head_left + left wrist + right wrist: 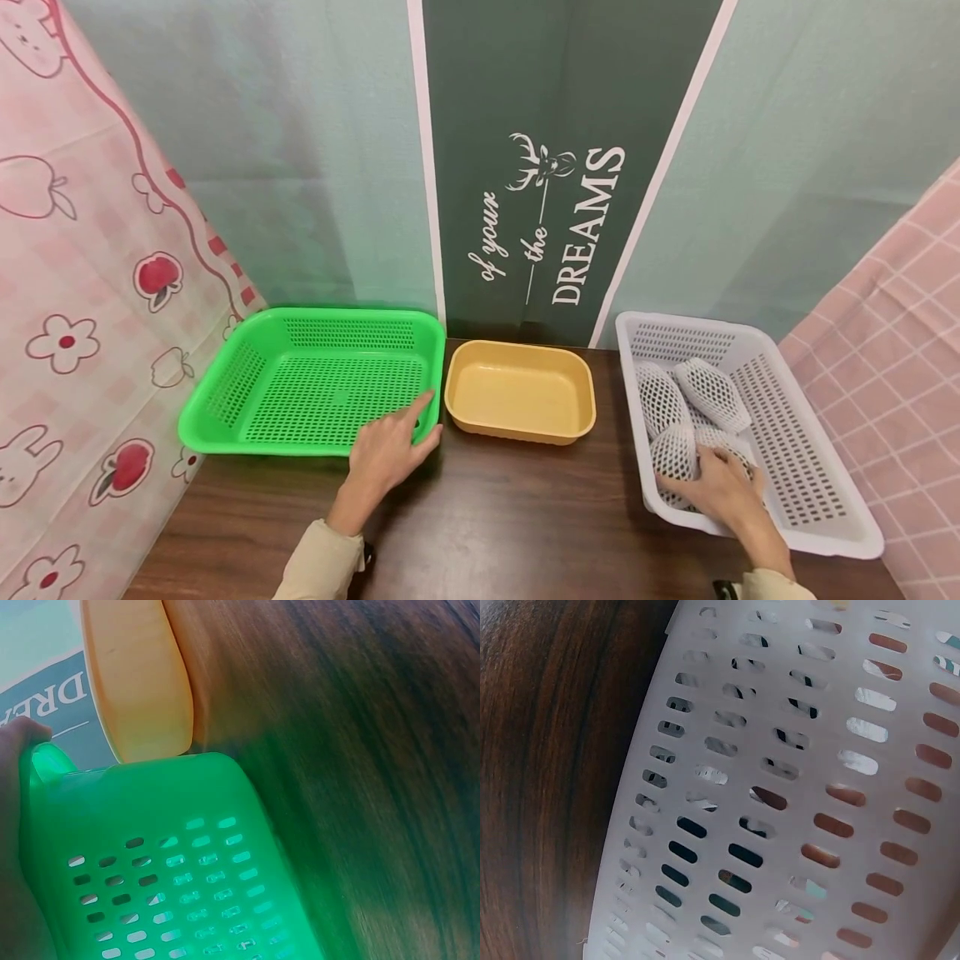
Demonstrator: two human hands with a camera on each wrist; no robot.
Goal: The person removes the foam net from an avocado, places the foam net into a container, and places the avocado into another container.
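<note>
The green basket (322, 400), shallow and perforated, sits upright at left; the left hand (388, 446) rests on its near-right corner. The white basket (795, 433), perforated, upright at right, holds four rounded netted pieces (711, 392) along its left side; the right hand (726, 492) grips the near-right one, partly hiding it.

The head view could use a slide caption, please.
Left hand on the green basket, right hand on net-wrapped items in the white basket, yellow tray between.

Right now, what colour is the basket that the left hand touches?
The basket is bright green; the head view shows it best.
</note>
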